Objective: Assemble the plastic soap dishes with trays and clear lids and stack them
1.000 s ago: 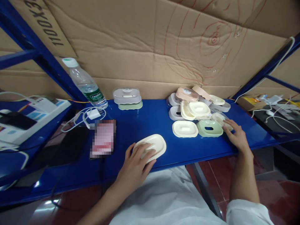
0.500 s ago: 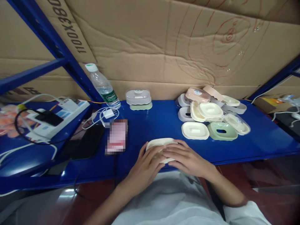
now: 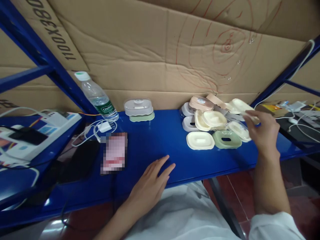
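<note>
My right hand [image 3: 263, 128] pinches the near end of a cream oval plastic tray [image 3: 240, 106], tilted above the back right of a pile. That pile has cream trays [image 3: 214, 119], a peach piece [image 3: 201, 102] under clear plastic, grey pieces [image 3: 189, 124] and a green base [image 3: 227, 139] with an oval hole. At its front left lies another cream tray [image 3: 200, 140]. My left hand [image 3: 153, 180] is empty, fingers spread over the front of the blue table [image 3: 160, 140].
At the back stands a grey and green stack [image 3: 138, 108] of similar pieces. Left of it are a water bottle [image 3: 96, 96], a white charger with cable [image 3: 104, 126], a phone with a blurred screen [image 3: 115, 153] and a power strip [image 3: 62, 125]. Cardboard [image 3: 130, 50] walls the back.
My right hand has left the front middle and carried the cream tray rightwards to the pile. My left hand has let go and spread its fingers. The view has turned somewhat to the right.
</note>
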Motion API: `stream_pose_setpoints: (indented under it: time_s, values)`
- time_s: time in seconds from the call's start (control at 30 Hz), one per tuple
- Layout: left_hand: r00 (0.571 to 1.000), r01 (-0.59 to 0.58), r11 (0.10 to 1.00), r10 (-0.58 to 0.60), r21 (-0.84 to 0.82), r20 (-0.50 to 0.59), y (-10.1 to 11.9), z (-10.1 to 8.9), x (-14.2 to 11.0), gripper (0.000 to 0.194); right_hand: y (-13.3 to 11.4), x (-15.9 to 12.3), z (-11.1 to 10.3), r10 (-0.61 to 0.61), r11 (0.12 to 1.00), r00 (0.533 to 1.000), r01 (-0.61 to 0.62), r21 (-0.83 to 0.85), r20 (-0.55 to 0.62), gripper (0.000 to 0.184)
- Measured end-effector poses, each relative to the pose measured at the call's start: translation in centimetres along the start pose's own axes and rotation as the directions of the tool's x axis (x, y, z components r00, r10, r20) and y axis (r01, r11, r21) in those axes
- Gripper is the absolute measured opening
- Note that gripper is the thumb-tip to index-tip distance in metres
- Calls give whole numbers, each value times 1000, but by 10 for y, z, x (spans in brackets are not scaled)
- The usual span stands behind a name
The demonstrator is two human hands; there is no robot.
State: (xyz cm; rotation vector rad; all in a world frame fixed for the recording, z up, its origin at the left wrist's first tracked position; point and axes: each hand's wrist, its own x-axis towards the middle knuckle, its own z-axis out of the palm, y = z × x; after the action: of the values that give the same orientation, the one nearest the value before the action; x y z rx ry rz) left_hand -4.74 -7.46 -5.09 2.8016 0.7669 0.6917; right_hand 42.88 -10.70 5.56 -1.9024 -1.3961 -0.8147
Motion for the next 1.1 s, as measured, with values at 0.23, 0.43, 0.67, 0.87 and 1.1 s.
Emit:
stream_pose_setpoints:
  time_s: [0.23,0.43,0.67,0.87,1.1]
  values:
    - [999,-51,998,51,34,14,1,-4,4,40,40,62,68,144,981,949,-100,-167,281,33]
    - [999,-42,999,42,-2,-5,2,-3,5,37,28,60,94,132,983,918,-72,-170,375,38]
    - [997,-53,999,53,9,52,1,-6,4,47,-4,94,78,110,977,892,-15,-213,439,37]
    - [997,-58,998,56,33,56,2,-6,4,44,-163,72,74,-532,838,759,408,362,375,37]
    - [995,-25,1000,23,13,92,6,-13,5,45,-340,59,164,-692,702,625,468,537,360,71]
